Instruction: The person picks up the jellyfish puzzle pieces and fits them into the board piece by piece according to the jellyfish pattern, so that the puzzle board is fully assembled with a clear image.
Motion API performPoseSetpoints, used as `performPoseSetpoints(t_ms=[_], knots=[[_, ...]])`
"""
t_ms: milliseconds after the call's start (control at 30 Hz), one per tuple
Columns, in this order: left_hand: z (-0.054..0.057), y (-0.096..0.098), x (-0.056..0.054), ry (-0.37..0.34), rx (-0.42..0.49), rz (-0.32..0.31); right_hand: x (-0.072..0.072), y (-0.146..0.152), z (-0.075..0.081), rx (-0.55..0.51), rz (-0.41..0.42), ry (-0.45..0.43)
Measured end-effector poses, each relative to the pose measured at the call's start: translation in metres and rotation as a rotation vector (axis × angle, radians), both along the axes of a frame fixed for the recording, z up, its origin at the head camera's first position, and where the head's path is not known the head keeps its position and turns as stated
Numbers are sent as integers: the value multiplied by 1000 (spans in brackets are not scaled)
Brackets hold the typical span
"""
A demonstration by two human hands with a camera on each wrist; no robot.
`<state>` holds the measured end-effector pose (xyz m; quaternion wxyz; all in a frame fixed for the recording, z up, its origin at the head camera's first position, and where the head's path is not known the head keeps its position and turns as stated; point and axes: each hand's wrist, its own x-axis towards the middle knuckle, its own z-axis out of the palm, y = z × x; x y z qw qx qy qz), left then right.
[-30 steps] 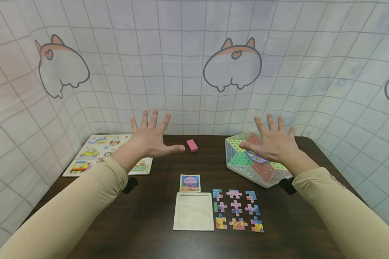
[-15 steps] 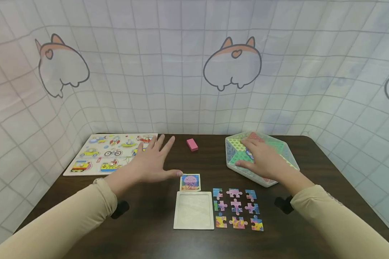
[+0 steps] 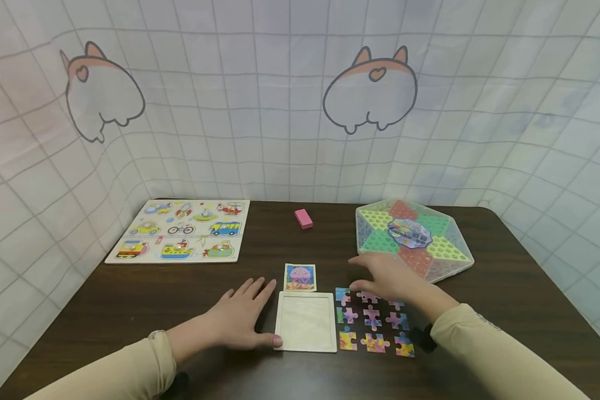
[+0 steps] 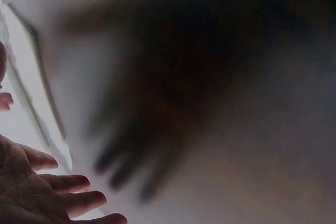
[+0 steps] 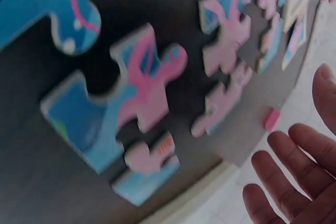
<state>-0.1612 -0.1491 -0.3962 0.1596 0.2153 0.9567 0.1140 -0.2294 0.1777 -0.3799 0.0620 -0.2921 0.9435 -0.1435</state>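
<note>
The hexagonal box (image 3: 422, 258) bears a label (image 3: 410, 233) too blurred to read.

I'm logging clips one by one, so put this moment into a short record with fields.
Pieces: nine, three rows of three, right of the tray
Card: jellyfish picture, at the tray's far edge
Left hand: fingers extended, thumb at the tray's near left corner, contact unclear
Right hand: by the far row, holding nothing
Far left: picture board
Far middle: pink block
Far right: game board
</note>
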Motion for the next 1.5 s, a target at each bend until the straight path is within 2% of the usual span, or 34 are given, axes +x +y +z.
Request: performPoseSetpoints(t_ms=[100, 267, 567, 800, 1000, 1167, 1500], knots=[[-7, 2, 4, -12, -18, -20, -1, -5, -7, 14, 4, -46], [-13, 3, 6, 8, -47, -32, -5, -9, -15, 27, 43, -53], [-15, 4, 4, 28, -71, -32, -11, -13, -18, 15, 27, -94], [-17, 5, 4, 27, -69, -33, -8, -22, -20, 59, 60, -55], [-18, 6, 5, 25, -79, -28, -9, -26, -21, 74, 37, -46], [-17, 8, 6, 23, -91, -27, -8, -27, -20, -11, -38, -135], [-17, 8, 5, 34, -109, -25, -9, -29, -11, -347, -80, -327]])
